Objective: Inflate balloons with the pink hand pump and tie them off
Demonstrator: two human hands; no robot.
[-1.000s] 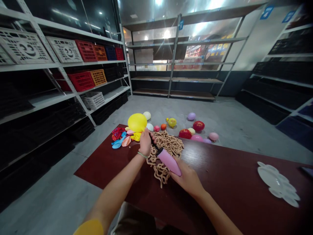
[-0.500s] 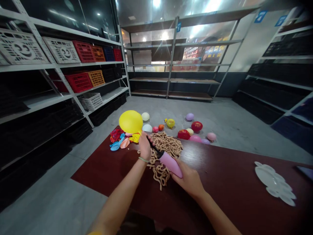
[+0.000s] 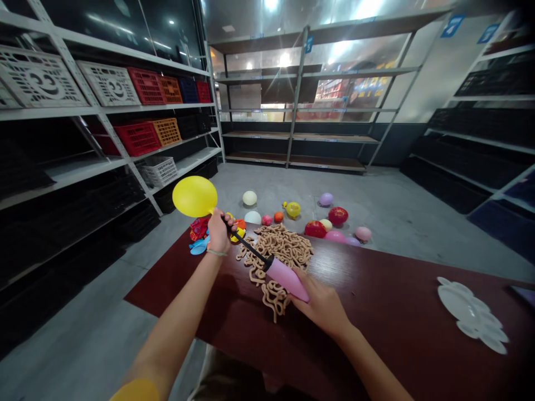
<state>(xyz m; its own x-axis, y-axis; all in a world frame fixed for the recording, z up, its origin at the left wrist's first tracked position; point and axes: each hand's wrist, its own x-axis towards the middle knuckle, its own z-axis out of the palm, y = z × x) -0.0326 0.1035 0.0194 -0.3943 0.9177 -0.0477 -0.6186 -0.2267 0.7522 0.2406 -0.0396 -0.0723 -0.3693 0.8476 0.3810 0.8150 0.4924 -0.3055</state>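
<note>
My left hand (image 3: 219, 232) is shut around the neck of a round yellow balloon (image 3: 194, 196) and the end of a black pump hose (image 3: 246, 244). My right hand (image 3: 321, 307) grips the body of a pink hand pump (image 3: 286, 279), whose lower end it partly hides. The pump lies just above a heap of tan, squiggly strands (image 3: 278, 250) on the dark red table (image 3: 376, 312), perhaps uninflated modelling balloons. Limp red and blue balloons (image 3: 199, 236) lie just beyond my left hand.
Several inflated balloons (image 3: 326, 223) lie on the grey floor beyond the table. A white flower-shaped plastic piece (image 3: 468, 312) lies at the table's right. White metal shelves with plastic crates (image 3: 146, 86) stand on the left, and more shelving surrounds the floor.
My left hand has moved left, carrying the yellow balloon and stretching the black hose out from the pump. My right hand and the pump have stayed nearly in place.
</note>
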